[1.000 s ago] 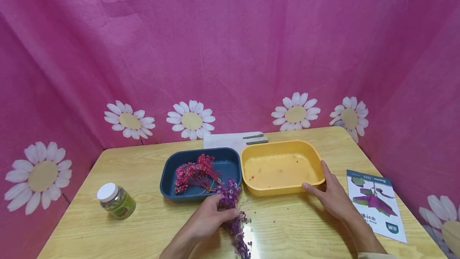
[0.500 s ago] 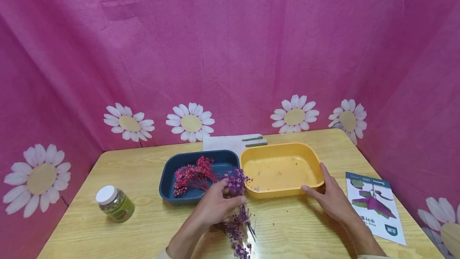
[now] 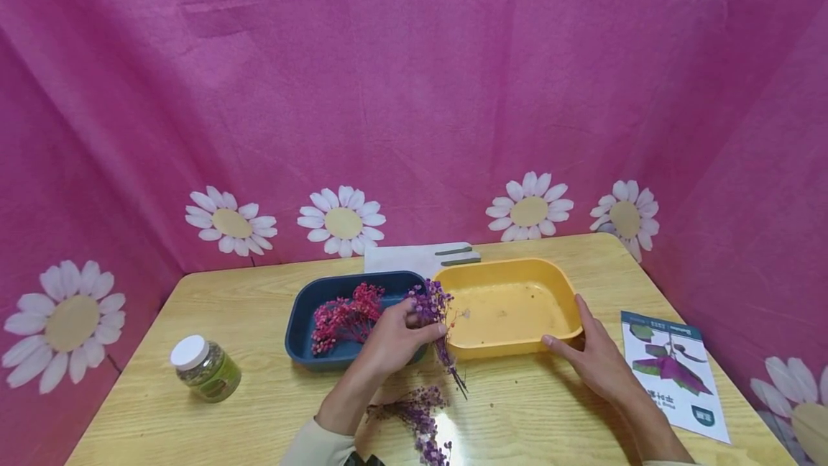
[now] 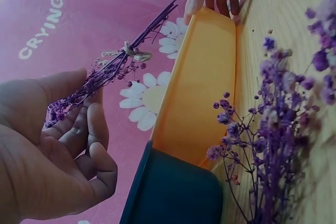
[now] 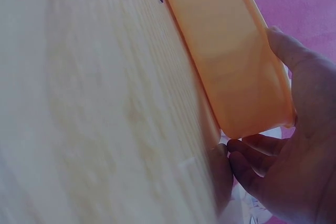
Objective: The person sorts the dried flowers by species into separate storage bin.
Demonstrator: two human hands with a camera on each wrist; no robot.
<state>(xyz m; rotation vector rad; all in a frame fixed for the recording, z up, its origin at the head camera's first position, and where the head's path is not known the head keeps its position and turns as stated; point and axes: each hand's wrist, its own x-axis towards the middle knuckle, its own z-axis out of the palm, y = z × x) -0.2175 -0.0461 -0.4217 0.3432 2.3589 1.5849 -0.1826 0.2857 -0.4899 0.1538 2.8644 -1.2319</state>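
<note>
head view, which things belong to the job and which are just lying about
Probably part of the job:
tied purple bunch, held by the left hand
yellow tray, gripped by the right hand
other purple flowers
blue tray with pink flowers

Probably just lying about:
lidded jar
printed sheet or packet
flat white item behind the trays

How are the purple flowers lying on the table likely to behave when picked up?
The flowers are probably light: thin, sparse sprays with gaps between. They look fragile and may shed, as specks dot the table. They could be fairly stiff, if like the held bunch, whose stems jut straight past the left hand.
</note>
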